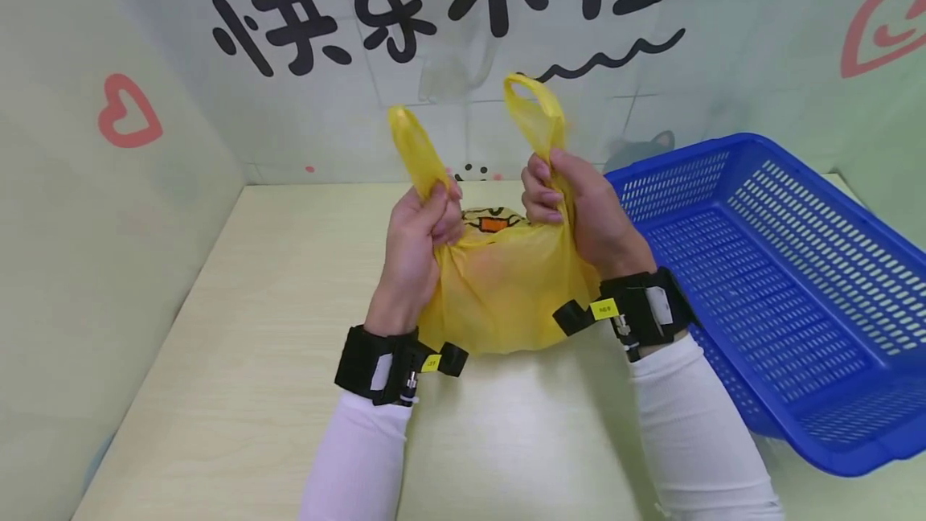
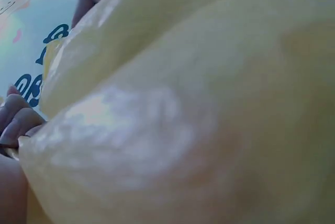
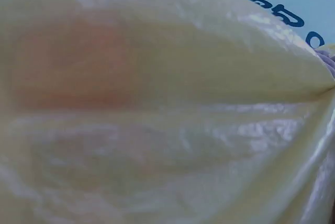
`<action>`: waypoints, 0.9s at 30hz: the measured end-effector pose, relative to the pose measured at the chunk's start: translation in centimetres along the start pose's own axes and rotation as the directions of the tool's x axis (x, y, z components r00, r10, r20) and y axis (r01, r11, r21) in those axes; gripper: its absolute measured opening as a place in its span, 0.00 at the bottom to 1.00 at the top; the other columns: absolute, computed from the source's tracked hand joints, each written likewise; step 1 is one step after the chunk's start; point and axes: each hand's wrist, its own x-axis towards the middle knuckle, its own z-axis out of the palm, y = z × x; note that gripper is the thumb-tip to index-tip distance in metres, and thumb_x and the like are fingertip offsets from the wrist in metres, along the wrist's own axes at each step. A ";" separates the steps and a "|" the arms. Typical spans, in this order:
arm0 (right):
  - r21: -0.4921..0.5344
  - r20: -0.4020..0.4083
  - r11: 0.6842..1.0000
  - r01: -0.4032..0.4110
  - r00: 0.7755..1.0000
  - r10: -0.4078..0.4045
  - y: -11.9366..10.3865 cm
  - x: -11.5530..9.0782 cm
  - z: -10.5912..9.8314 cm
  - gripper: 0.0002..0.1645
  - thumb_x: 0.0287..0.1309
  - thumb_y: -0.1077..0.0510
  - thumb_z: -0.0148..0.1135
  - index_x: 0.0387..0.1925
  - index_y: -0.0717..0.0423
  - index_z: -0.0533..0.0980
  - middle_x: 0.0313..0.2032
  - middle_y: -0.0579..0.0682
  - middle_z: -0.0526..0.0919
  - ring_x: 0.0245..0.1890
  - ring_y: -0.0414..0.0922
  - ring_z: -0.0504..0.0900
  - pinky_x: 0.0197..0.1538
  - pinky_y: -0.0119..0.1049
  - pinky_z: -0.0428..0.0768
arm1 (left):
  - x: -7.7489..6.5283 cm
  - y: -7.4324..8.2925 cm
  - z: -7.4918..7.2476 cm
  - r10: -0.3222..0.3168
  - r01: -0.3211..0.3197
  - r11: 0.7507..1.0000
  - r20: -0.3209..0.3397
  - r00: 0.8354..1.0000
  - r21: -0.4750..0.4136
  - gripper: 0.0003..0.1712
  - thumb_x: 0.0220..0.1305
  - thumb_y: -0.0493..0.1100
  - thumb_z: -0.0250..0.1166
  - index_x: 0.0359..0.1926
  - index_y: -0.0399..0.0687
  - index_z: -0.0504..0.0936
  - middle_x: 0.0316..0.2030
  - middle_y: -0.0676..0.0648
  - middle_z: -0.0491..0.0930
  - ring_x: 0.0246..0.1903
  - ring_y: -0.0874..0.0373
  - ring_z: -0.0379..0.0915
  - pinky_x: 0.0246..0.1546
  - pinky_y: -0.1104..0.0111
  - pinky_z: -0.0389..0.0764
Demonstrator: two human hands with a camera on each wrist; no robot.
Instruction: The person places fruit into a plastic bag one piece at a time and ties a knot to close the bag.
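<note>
A yellow plastic bag [image 1: 506,292] hangs full between the two hands, its two handle loops standing up above them. My left hand [image 1: 415,244] grips the bag below the left loop [image 1: 415,143], fingers curled round the gathered plastic. The right hand [image 1: 589,211] pinches the other side below the right loop [image 1: 537,107]. Reddish-orange shapes show dimly through the film; what they are I cannot tell. In the left wrist view the bag [image 2: 183,130] fills most of the picture, with the left fingers [image 2: 21,122] at the edge. The bag [image 3: 157,145] also covers most of the right wrist view.
A blue plastic basket [image 1: 784,416] with slotted walls stands on the right, close to the right forearm. Beneath everything lies a pale wooden table [image 1: 289,328]. A white wall sheet [image 1: 506,135] with black characters and pink hearts rises behind it.
</note>
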 end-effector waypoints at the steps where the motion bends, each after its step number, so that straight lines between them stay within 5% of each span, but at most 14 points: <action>1: -0.052 -0.019 0.999 -0.005 1.000 0.004 0.0 0.1 0.2 0.17 0.77 0.51 0.34 0.30 0.52 0.62 0.20 0.42 0.61 0.16 0.37 0.59 0.22 0.23 0.65 | -0.1 0.0 0.2 -0.008 0.007 0.999 0.030 1.000 0.035 0.16 0.79 0.43 0.39 0.39 0.44 0.72 0.20 0.55 0.58 0.20 0.62 0.51 0.29 0.73 0.57; 6: -0.303 -0.075 0.952 -0.049 0.997 0.027 0.3 0.8 1.2 0.16 0.78 0.51 0.35 0.34 0.54 0.62 0.22 0.43 0.61 0.17 0.36 0.62 0.22 0.23 0.63 | -0.4 -0.3 0.9 0.000 -0.028 0.986 0.168 0.986 0.164 0.25 0.75 0.48 0.29 0.47 0.40 0.70 0.24 0.53 0.56 0.24 0.59 0.50 0.33 0.70 0.55; 12: -0.488 -0.070 0.865 -0.116 0.993 0.094 0.5 1.2 2.1 0.09 0.77 0.57 0.39 0.42 0.56 0.66 0.21 0.43 0.62 0.19 0.37 0.62 0.26 0.24 0.64 | -0.4 -0.6 1.0 -0.018 -0.034 0.962 0.185 0.983 0.273 0.25 0.79 0.44 0.41 0.71 0.38 0.62 0.28 0.54 0.63 0.28 0.61 0.61 0.39 0.74 0.64; 17: -0.594 -0.042 0.799 -0.099 0.995 0.092 0.0 1.3 2.3 0.07 0.73 0.64 0.46 0.43 0.63 0.70 0.21 0.42 0.67 0.21 0.37 0.67 0.29 0.24 0.69 | -0.2 -0.6 1.0 -0.011 -0.038 0.968 0.197 0.980 0.247 0.24 0.77 0.39 0.46 0.70 0.37 0.64 0.22 0.53 0.67 0.25 0.61 0.63 0.35 0.74 0.68; 27: -0.492 -0.049 0.868 -0.066 0.998 0.048 0.2 1.4 1.5 0.08 0.70 0.64 0.51 0.42 0.58 0.77 0.21 0.45 0.75 0.17 0.39 0.69 0.24 0.25 0.72 | -0.1 -0.9 1.5 0.043 -0.048 0.995 0.063 0.997 0.086 0.17 0.73 0.33 0.52 0.59 0.32 0.74 0.18 0.55 0.78 0.21 0.63 0.73 0.36 0.76 0.80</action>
